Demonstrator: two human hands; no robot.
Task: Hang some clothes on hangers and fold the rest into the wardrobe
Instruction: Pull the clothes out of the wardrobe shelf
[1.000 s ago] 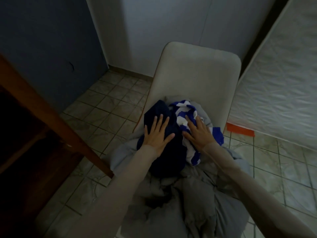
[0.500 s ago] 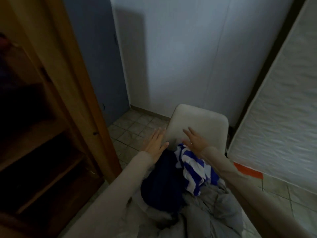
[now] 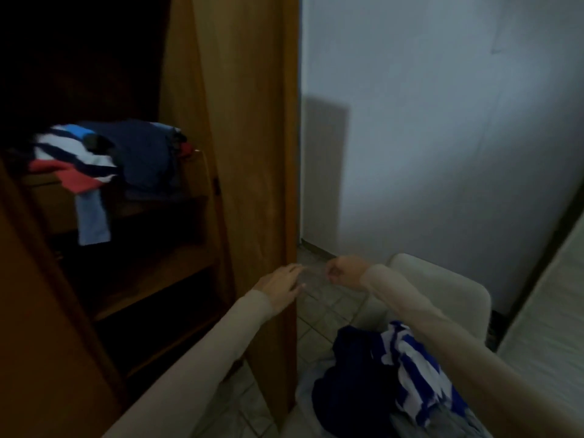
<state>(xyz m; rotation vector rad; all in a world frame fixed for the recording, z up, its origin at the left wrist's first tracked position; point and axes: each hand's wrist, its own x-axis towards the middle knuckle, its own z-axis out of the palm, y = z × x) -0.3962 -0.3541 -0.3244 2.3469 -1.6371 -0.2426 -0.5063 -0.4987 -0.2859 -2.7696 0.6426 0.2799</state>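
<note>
Both hands are up in the air between the wardrobe door and the chair, holding nothing I can see. Left hand (image 3: 279, 284) sits in front of the edge of the brown wooden wardrobe door (image 3: 252, 153), fingers (image 3: 292, 273) straight and close together, pointing right. Right hand (image 3: 346, 273) is just beside it, small gap between the 2, its fingers curled into a loose fist; motion blur there, so I cannot tell if anything thin is pinched in it. Both arms are in beige long sleeves (image 3: 420, 314).

Clothes are well below and behind the fingers, not touching either hand. Dark navy garment (image 3: 344, 377) lies bunched on the seat of the pale beige upholstered chair (image 3: 442, 286), with a blue-and-white striped garment (image 3: 410, 368) touching it on the right, partly under my right forearm. Grey fabric (image 3: 442, 422) shows under the 2 at the bottom edge.

Wardrobe is open on the left. 1 shelf (image 3: 196, 197) carries a loose pile of clothes (image 3: 104, 153): navy, white-and-blue striped, red pieces, with a light blue piece hanging over the shelf's front edge. Lower wooden shelves (image 3: 151, 273) sit in deep shadow; can't make out contents.

Tiled floor (image 3: 328, 308) shows between door and chair, white wall (image 3: 442, 137) behind.
</note>
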